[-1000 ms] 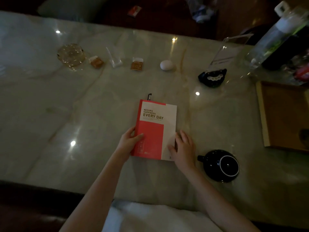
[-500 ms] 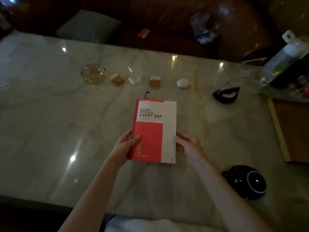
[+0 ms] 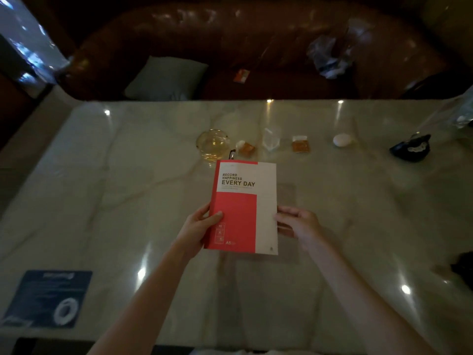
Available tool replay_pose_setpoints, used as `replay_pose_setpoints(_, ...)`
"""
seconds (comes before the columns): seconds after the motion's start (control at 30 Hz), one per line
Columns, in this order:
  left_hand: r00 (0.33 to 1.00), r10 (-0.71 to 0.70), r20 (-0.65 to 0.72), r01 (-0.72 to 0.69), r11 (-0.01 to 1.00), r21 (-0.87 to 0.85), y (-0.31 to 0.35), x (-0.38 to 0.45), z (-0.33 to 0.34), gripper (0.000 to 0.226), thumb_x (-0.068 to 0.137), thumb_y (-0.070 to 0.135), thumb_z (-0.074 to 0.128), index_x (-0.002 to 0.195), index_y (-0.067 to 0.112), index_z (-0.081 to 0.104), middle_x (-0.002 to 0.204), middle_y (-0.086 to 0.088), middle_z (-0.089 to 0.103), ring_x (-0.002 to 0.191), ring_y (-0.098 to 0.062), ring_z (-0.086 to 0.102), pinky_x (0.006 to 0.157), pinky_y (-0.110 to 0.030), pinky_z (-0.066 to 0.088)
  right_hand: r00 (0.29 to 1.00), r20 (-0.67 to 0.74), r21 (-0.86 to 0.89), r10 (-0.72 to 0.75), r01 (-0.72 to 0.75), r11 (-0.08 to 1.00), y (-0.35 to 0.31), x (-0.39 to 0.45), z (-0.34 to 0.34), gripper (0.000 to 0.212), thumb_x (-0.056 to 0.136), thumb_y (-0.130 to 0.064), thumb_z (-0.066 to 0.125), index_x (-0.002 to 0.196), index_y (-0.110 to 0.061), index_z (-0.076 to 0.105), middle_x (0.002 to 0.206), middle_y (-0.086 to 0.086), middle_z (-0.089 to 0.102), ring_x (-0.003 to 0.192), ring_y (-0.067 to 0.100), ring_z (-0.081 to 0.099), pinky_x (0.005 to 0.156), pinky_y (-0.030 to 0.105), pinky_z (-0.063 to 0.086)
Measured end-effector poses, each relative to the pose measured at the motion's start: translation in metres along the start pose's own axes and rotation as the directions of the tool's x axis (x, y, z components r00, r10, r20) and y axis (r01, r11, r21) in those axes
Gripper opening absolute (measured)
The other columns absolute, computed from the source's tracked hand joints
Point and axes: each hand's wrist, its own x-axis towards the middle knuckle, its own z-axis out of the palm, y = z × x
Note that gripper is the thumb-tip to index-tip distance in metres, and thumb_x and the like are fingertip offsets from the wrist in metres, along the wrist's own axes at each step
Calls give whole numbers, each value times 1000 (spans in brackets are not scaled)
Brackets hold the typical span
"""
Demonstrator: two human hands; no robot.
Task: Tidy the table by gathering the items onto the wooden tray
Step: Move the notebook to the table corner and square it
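Dim marble table point(image 3: 102, 201): left hand point(image 3: 197, 229) is gripping the red-and-white paperback notebook point(image 3: 243, 206), thumb on the cover; right hand point(image 3: 298, 222) fingers are seemingly pinching its edge. Mid-pickup; wooden tray's out of view, so carrying comes next.

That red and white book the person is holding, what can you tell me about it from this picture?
The notebook is a thin softcover with a red and off-white cover, printed "RECORD HAPPINESS EVERY DAY" near the top and "A5" near the bottom. It is closed, cover toward the camera, and seems raised above the marble table. The left hand grips its red spine edge, thumb on the cover; the right hand holds the white edge. A dark pen clip sticks out at its top left corner.
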Motion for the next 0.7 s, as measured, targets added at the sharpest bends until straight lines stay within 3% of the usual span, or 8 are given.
replay_pose_setpoints(0.17, 999, 18, -27, -17, 999, 34, 21, -11, -47, 59, 70, 20, 68, 126, 17, 50, 108, -13, 68, 87, -25, 68, 72, -35, 58, 998, 58, 1, 10, -10, 1000, -3, 4, 51, 19, 80, 6, 61, 78, -13, 65, 54, -6, 71, 51, 7, 68, 49, 20, 56)
replay_pose_setpoints(0.37, 991, 63, -117, -50, 992, 114, 28, -18, -83, 51, 77, 18, 65, 126, 21, 51, 101, -12, 69, 80, -24, 69, 62, -29, 55, 989, 148, -67, -26, 36, 997, -12, 8, 88, 14, 79, 5, 64, 82, -9, 66, 72, 1, 71, 57, 8, 69, 54, 23, 58)
replay_pose_setpoints(0.7, 952, 102, -287, -67, 989, 131, 54, -40, -154, 37, 80, 10, 65, 116, 9, 59, 88, -9, 68, 65, -13, 67, 52, -19, 52, 977, 215, -132, -3, 32, 991, -16, 14, 176, 17, 78, 5, 64, 78, -11, 63, 76, 4, 69, 58, 9, 68, 57, 26, 59)
